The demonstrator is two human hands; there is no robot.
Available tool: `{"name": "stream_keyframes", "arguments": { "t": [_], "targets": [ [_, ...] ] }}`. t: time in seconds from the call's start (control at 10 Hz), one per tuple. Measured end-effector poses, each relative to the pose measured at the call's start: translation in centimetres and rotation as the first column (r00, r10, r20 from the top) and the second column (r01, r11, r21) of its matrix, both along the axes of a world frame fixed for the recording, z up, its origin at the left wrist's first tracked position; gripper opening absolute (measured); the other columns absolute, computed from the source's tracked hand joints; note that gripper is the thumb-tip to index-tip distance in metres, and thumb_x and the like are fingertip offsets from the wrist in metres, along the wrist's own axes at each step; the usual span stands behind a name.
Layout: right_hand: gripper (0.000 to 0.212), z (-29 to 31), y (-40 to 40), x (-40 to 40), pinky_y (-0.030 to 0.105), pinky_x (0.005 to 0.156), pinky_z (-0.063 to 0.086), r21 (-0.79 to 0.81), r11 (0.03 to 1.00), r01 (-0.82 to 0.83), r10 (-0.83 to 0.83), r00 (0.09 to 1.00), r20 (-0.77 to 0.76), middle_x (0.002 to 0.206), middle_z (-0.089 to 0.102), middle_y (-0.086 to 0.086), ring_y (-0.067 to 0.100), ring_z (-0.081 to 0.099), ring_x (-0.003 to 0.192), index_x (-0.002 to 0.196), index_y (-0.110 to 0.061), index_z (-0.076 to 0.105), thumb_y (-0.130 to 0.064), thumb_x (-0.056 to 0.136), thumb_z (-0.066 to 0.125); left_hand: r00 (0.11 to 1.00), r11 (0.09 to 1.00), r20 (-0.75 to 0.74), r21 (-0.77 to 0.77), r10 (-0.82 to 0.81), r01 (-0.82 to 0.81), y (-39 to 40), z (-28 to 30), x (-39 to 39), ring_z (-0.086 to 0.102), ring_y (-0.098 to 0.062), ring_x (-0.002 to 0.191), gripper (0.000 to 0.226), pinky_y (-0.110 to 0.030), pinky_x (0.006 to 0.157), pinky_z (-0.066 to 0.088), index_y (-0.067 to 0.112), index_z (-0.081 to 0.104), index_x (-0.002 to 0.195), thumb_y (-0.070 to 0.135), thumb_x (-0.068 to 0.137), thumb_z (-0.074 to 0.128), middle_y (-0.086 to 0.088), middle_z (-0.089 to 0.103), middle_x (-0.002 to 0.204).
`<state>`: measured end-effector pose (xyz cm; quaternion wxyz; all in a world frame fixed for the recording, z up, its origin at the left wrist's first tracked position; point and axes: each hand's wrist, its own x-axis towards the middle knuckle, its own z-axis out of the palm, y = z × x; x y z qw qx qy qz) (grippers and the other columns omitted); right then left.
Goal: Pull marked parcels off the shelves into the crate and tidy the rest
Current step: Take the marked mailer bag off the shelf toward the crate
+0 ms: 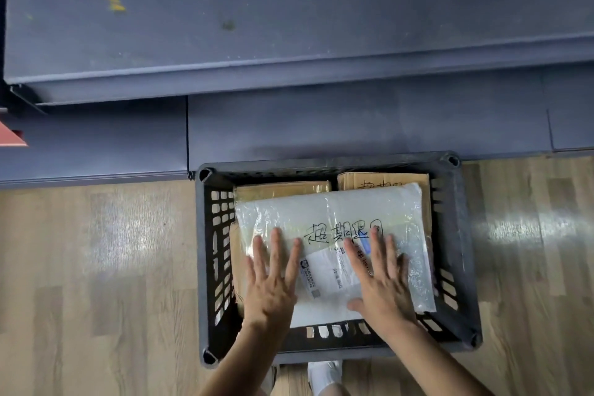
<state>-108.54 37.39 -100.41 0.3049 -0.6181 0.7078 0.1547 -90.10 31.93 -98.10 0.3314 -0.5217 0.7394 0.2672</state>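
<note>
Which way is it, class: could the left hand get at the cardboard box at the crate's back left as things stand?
Probably yes. The left hand lies flat on the white mailer, and the box's far strip shows uncovered just beyond it in the crate; the mailer overlaps the rest.

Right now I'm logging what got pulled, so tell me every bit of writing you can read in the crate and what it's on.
"超期退回": handwritten in black marker on the white plastic mailer, which both the left hand and the right hand press flat.
Printed shipping label on that mailer: too small and blurred to read.
Black marker strokes on the cardboard box at the crate's far right: mostly hidden by the mailer, unreadable.
</note>
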Motion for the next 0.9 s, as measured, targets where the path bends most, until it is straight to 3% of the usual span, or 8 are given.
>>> {"name": "stream_keyframes", "arguments": {
  "t": [0.2, 0.3, 0.4, 0.5, 0.6, 0.7, 0.8, 0.9],
  "targets": [
    [0.140, -2.3, 0.4, -0.4, 0.059, 0.111, 0.011, -0.076, 0.995, -0.069, 0.064, 0.996, -0.062, 0.153, 0.015, 0.021, 0.040, 0.013, 0.138, 0.147, -0.027, 0.018, -0.051, 0.027, 0.087, 0.999, 1.000, -0.029, 0.013, 0.027, -0.027, 0.0, -0.8, -0.1, -0.053, -0.041, 0.110, 0.117, -0.055, 0.095, -0.023, 0.026, -0.064, 0.104, 0.010, 0.093, 0.052, -0.011, -0.070, 0.110],
    [0.138, -2.1, 0.3, -0.6, 0.060, 0.103, 0.023, -0.083, 0.992, -0.098, 0.093, 0.994, -0.058, 0.152, 0.018, 0.021, 0.041, 0.016, 0.137, 0.146, -0.026, 0.019, -0.054, 0.027, 0.084, 0.997, 1.000, -0.070, -0.013, 0.022, -0.023, -0.2, -0.8, 0.0, -0.050, -0.041, 0.114, 0.118, -0.054, 0.096, -0.022, 0.027, -0.063, 0.107, 0.008, 0.092, 0.053, -0.009, -0.069, 0.113],
    [0.143, -1.2, 0.0, -0.3, 0.061, 0.097, 0.028, -0.037, 0.998, -0.060, 0.058, 0.996, -0.062, 0.151, 0.018, 0.022, 0.042, 0.016, 0.136, 0.146, -0.026, 0.017, -0.053, 0.024, 0.086, 1.000, 1.000, -0.020, -0.005, -0.002, 0.002, -0.1, -0.3, 0.0, -0.048, -0.042, 0.114, 0.117, -0.056, 0.097, -0.019, 0.026, -0.063, 0.107, 0.010, 0.093, 0.053, -0.011, -0.068, 0.113],
    [0.147, -0.3, -0.4, 0.2, 0.063, 0.097, 0.027, -0.065, 0.997, -0.038, 0.034, 0.997, -0.064, 0.150, 0.018, 0.025, 0.043, 0.016, 0.135, 0.147, -0.024, 0.017, -0.044, 0.022, 0.091, 1.000, 0.999, 0.017, -0.036, -0.007, 0.008, -0.1, 0.6, -0.2, -0.048, -0.042, 0.115, 0.111, -0.053, 0.093, -0.031, 0.023, -0.059, 0.114, 0.016, 0.094, 0.050, -0.015, -0.065, 0.119],
    [0.143, 0.3, 0.3, 0.4, 0.063, 0.104, 0.022, -0.043, 0.999, -0.003, 0.001, 0.999, -0.037, 0.152, 0.014, 0.025, 0.041, 0.013, 0.136, 0.148, -0.025, 0.018, -0.036, 0.027, 0.093, 0.999, 0.999, 0.003, -0.020, -0.042, 0.043, 0.1, 1.5, -0.4, -0.051, -0.037, 0.114, 0.096, -0.052, 0.091, -0.033, 0.017, -0.055, 0.120, 0.001, 0.092, 0.036, -0.014, -0.062, 0.122],
    [0.139, 0.9, 0.2, 0.4, 0.052, 0.112, -0.010, -0.006, 0.998, 0.057, -0.057, 0.998, 0.015, 0.154, -0.018, 0.014, 0.032, -0.013, 0.140, 0.144, -0.039, -0.015, -0.029, 0.050, 0.087, 0.998, 0.998, -0.019, -0.002, -0.060, 0.060, -0.3, 1.6, -0.2, -0.051, -0.033, 0.113, 0.088, -0.051, 0.097, -0.025, 0.018, -0.046, 0.125, -0.004, 0.092, 0.033, -0.010, -0.059, 0.123],
    [0.122, 1.6, -0.7, 0.2, 0.046, 0.098, -0.031, 0.093, 0.995, 0.041, -0.045, 0.998, 0.044, 0.131, -0.057, 0.003, 0.023, -0.048, 0.122, 0.115, -0.045, -0.052, -0.026, 0.082, 0.065, 0.996, 0.996, -0.030, 0.035, -0.080, 0.081, -1.1, 2.0, -0.2, -0.049, -0.031, 0.115, 0.077, -0.047, 0.099, -0.024, 0.019, -0.042, 0.125, 0.005, 0.097, 0.028, -0.009, -0.060, 0.118],
    [0.116, 2.7, -0.7, 0.6, 0.045, 0.096, -0.032, 0.095, 0.995, 0.019, -0.024, 0.998, 0.056, 0.124, -0.062, 0.001, 0.021, -0.052, 0.119, 0.115, -0.041, -0.052, -0.023, 0.086, 0.059, 0.996, 0.992, -0.061, 0.102, -0.071, 0.077, -1.0, 3.8, -0.7, -0.042, -0.030, 0.122, 0.071, -0.045, 0.101, -0.022, 0.019, -0.038, 0.127, 0.005, 0.095, 0.024, -0.010, -0.054, 0.125]
  ]
}}
